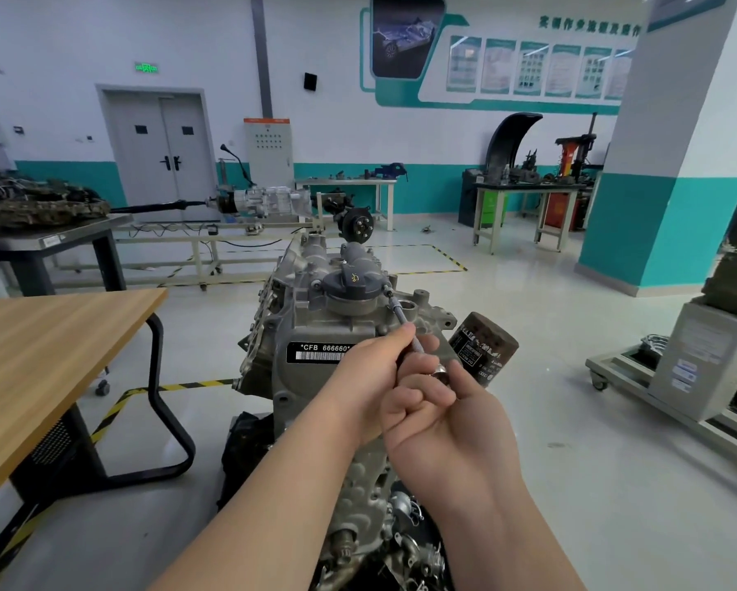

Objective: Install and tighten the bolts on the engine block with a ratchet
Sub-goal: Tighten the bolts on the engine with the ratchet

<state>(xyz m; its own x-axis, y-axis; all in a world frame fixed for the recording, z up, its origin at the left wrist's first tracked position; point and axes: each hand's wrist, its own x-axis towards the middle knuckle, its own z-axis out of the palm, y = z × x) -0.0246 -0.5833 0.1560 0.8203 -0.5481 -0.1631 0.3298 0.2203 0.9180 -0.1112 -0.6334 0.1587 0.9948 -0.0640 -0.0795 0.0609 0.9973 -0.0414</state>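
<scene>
Both left hand [364,379] and right hand [448,424] grip the slanted ratchet [402,316].

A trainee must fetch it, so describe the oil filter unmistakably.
Find the grey engine block mid-floor, labelled CFB 666660. On its right side juts the oil filter, a dark, rusty cylinder with white print; nothing else there is can-shaped.

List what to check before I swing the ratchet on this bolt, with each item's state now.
1. Extension bar runs straight from the hands to the bolt: ok.
2. Its tip seated on the bolt: cannot tell, too small to see.
3. Left hand pinches the bar to steady it: ok.
4. Right hand curled round the ratchet: ok.
5. Swing room: not ok, the oil filter stands close beside the ratchet head and may limit the stroke.
</scene>
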